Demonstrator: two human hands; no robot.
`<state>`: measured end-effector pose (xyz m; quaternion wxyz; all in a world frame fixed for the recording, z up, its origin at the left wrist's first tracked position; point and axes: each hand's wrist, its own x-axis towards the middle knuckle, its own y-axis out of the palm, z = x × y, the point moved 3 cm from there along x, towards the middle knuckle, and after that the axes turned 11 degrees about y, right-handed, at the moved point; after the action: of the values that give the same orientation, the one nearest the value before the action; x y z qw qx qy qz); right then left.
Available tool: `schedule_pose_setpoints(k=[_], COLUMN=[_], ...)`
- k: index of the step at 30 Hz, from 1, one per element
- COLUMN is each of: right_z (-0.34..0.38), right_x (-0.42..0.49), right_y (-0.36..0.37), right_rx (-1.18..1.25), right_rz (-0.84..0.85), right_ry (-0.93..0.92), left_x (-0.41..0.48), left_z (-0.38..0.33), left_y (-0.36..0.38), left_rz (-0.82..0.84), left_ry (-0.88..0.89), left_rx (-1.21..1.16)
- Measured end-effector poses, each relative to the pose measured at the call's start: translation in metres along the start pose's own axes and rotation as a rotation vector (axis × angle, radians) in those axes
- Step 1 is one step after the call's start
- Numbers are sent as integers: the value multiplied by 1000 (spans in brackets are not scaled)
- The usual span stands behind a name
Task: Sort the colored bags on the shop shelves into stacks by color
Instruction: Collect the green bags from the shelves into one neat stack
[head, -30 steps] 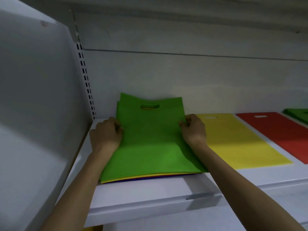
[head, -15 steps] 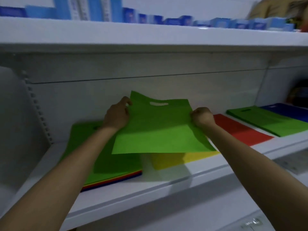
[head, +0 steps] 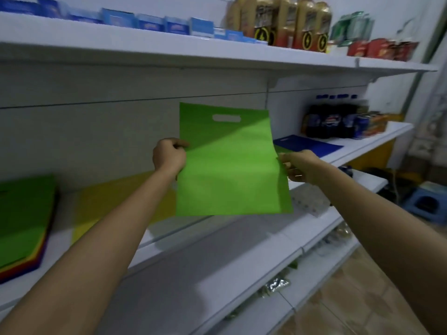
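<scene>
Green bag (head: 229, 165) hangs in the air above the shelf (head: 217, 250), left hand (head: 169, 155) and right hand (head: 298, 166) each pinching a side edge. Limp fabric could fold or slip, landing crooked on its stack.

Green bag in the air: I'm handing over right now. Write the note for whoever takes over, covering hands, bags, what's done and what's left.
Left hand: pinches the left edge of the green bag.
Right hand: pinches its right edge. The bag hangs in the air in front of the shelf, handle slot up.
On the shelf: mixed pile at far left, green on top, with yellow, red and blue edges below. The yellow bag lies flat beside it and the blue bag lies flat to the right.
Done: yellow and blue are laid out separately.
Left: put this green bag down with green, then sort the mixed pile.
</scene>
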<state>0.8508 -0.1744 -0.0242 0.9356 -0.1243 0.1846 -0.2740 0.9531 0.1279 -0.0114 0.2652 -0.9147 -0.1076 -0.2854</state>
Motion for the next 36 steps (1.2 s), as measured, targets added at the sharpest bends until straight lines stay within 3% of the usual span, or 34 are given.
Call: schedule_pose_setpoints(k=[11, 16, 19, 24, 28, 33, 36], right_z=[2, 53, 91, 114, 100, 66, 51], right_x=[99, 180, 224, 286, 331, 378, 397], right_y=[-66, -98, -120, -122, -103, -93, -92], right_rx=[7, -168, -301, -507, -530, -524, -505], right_rz=[-121, -198, -210, -153, -59, 93, 141], right_ry=[-15, -160, -237, -316, -359, -312, -359], left_x=[47, 100, 125, 144, 142, 127, 108], left_z=[-46, -43, -45, -46, -37, -24, -15], left_y=[128, 187, 213, 247, 267, 291, 304], left_rz=[41, 218, 360, 581, 633, 706, 716], left_ry=[-23, 56, -4, -160, -245, -171, -102], left_rx=[-90, -201, -316, -443, -562, -462, -260])
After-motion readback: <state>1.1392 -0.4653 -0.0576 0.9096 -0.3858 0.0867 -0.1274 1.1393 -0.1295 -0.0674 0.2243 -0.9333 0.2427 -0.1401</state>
